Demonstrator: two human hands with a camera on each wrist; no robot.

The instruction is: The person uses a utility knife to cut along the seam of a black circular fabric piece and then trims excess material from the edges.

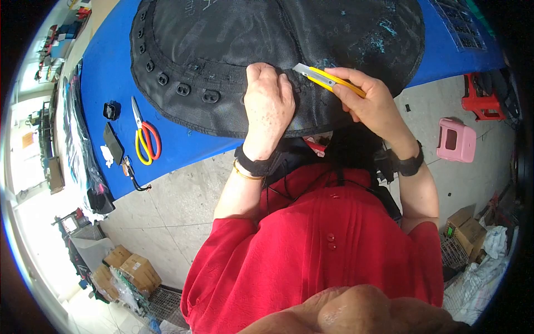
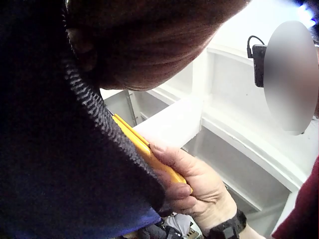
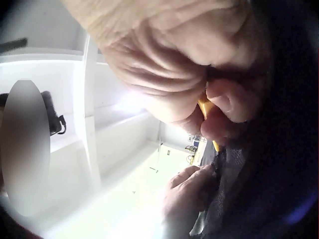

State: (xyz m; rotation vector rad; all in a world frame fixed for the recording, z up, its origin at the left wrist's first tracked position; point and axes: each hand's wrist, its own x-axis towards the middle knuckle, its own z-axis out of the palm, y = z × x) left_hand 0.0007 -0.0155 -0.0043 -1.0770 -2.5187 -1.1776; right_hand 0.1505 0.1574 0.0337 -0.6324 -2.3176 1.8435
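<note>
In the head view, the black fabric [image 1: 239,36] overhangs the blue tabletop's [image 1: 108,61] near edge. The left hand [image 1: 268,108] rests on it, apparently as an anchor; hidden fingertips leave its grip unclear. The right hand [image 1: 370,103] grips the yellow cutter [image 1: 334,82].

Left wrist view: thumb opposes fingers along the handle, seemingly for control.

Right wrist view: fingers curl round it.

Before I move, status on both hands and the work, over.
Left hand holding the black fabric. Right hand gripping yellow cutter, blade out, close beside left hand. Scissors on the blue table, off to the left, clear of the blade.
</note>
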